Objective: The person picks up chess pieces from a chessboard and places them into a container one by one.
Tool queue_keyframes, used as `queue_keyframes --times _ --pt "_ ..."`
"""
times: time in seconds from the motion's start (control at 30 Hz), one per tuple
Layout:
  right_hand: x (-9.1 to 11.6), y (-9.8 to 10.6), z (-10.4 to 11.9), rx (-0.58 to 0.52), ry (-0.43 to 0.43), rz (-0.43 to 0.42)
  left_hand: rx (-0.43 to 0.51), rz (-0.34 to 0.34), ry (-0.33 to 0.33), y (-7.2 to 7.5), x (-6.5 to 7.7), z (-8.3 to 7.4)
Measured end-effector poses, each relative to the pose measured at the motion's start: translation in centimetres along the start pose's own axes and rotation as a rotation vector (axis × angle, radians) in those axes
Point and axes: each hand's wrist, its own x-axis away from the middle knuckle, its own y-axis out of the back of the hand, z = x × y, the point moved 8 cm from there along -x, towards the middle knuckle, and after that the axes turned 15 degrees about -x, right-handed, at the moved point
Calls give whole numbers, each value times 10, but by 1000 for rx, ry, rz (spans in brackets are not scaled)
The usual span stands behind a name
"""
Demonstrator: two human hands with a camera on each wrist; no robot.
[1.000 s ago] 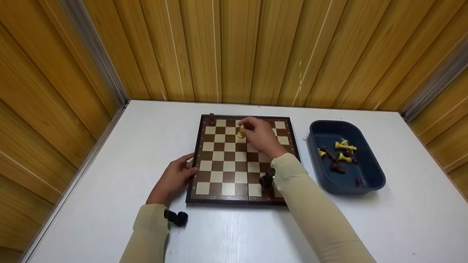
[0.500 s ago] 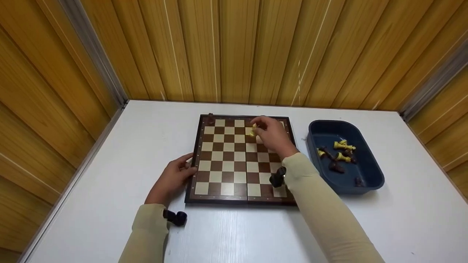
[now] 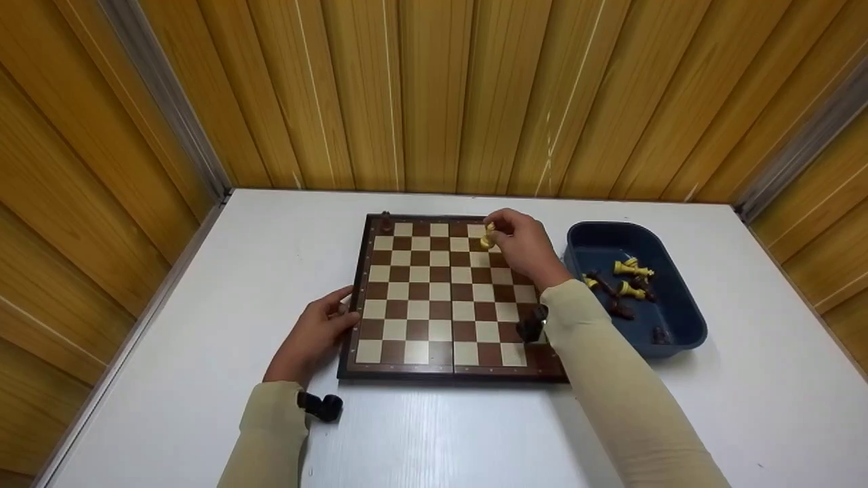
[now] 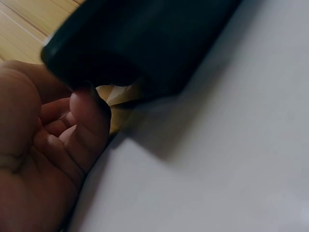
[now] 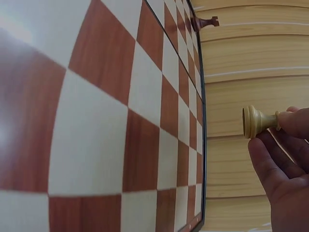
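My right hand point(image 3: 531, 249) pinches a pale yellow chess piece point(image 3: 486, 240) over the far right part of the chessboard point(image 3: 417, 369). In the right wrist view the piece's round base point(image 5: 250, 122) points at the board and stands apart from it; the fingers hide its top, so its kind cannot be told. My left hand point(image 3: 313, 337) grips the board's left edge, the thumb at the rim; its fingers are curled by the dark edge point(image 4: 120, 43) in the left wrist view. A dark brown rook point(image 3: 386, 221) stands upright in the far left corner square.
Right of the board stands a dark blue open tub point(image 3: 690, 298). Yellow pieces point(image 3: 632, 269) and dark brown pieces point(image 3: 621, 311) lie loose in it. Board and tub are on a white table point(image 3: 271, 257), with wood-patterned walls point(image 3: 434, 102) behind and at both sides.
My right hand has moved to the right along the far rows, carrying the yellow piece. The left hand keeps its hold on the board's edge.
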Motion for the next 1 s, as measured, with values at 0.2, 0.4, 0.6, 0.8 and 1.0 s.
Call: queue_keyframes --times 0.2,0.4,0.6,0.8,1.0 --pt "2 19 -1 -16 3 -32 2 -2 -3 1 1 -2" --pt "6 36 -2 11 14 -56 -16 0 1 1 0 0" --pt "8 52 -5 32 20 -87 -54 -7 -2 1 0 1" --pt "9 68 -9 39 -2 -110 -72 -13 -13 2 1 -1" --pt "14 85 -17 39 -55 -130 -42 -3 -1 1 -1 2"
